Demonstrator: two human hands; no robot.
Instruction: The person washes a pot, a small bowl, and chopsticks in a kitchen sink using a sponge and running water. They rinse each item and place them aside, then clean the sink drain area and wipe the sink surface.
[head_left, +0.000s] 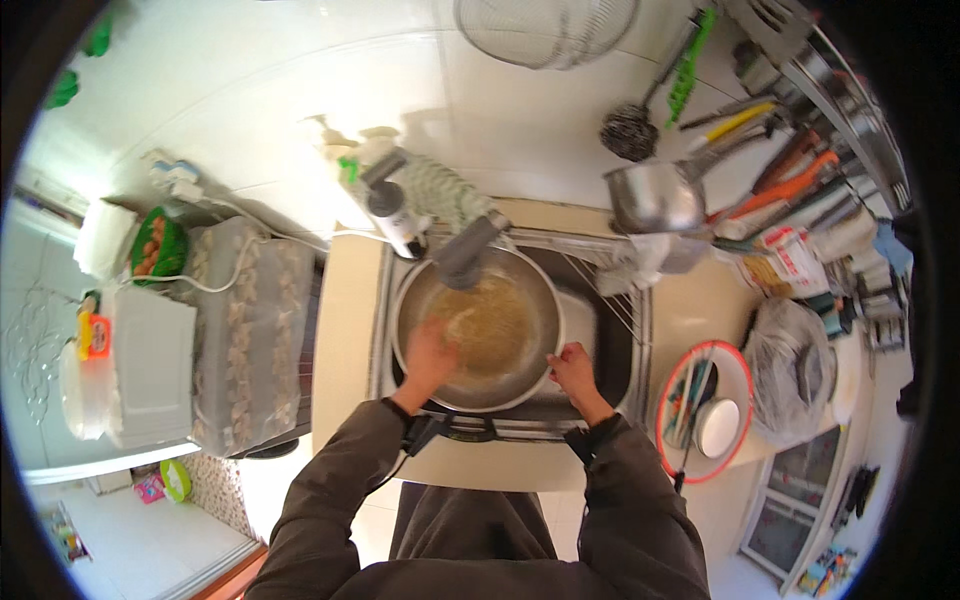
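Note:
A wide metal pan (406, 313) sits in the sink (604, 360) under the dark grey faucet (466, 255). Cloudy brownish water (491, 322) covers the pan's bottom. My left hand (431, 354) reaches over the pan's left side, its fingers at or in the water. Motion blur hides whether those fingers hold anything. At the lower right of the pan, my right hand (574, 371) pinches the rim between thumb and fingers.
Behind the sink stand a white bottle with a dark top (397, 217) and a metal saucepan (656, 199). To the right are a red-rimmed basin (742, 375) with a white bowl (718, 427) and a plastic-covered item (787, 367). A covered rack (251, 337) stands left.

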